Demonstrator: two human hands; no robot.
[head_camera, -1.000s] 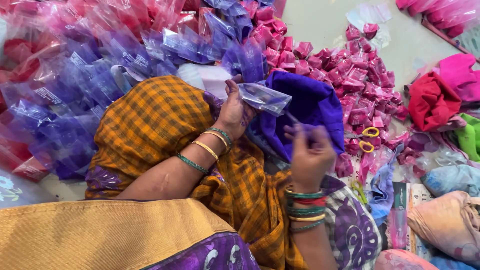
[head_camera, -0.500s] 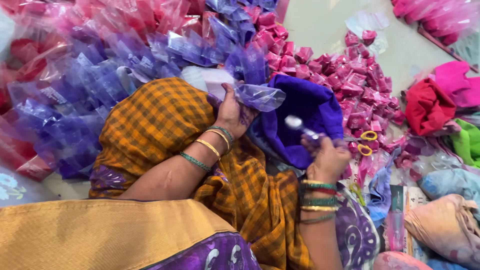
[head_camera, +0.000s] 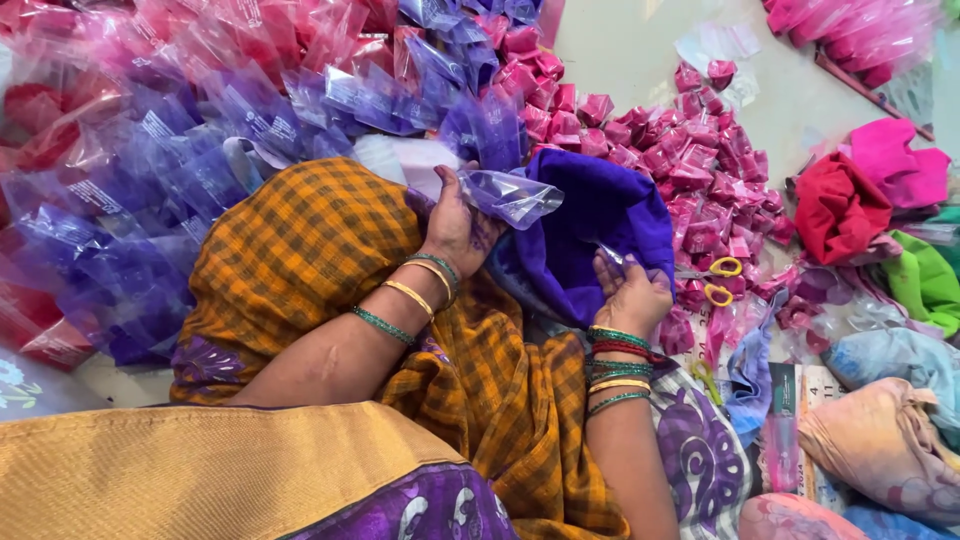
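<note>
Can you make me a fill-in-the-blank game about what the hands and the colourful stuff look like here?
1. The left hand holds a clear plastic ___.
2. The right hand rests on a folded cloth coloured ___.
3. The scissors have ___ handles.
4. The crumpled cloth beside the pink one is ___.

Missing words: bag; purple; yellow; red

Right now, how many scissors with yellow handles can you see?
1. The yellow-handled scissors lie on the pink packets, just right of the right hand and the purple cloth. More could be hidden under the piles.
</note>
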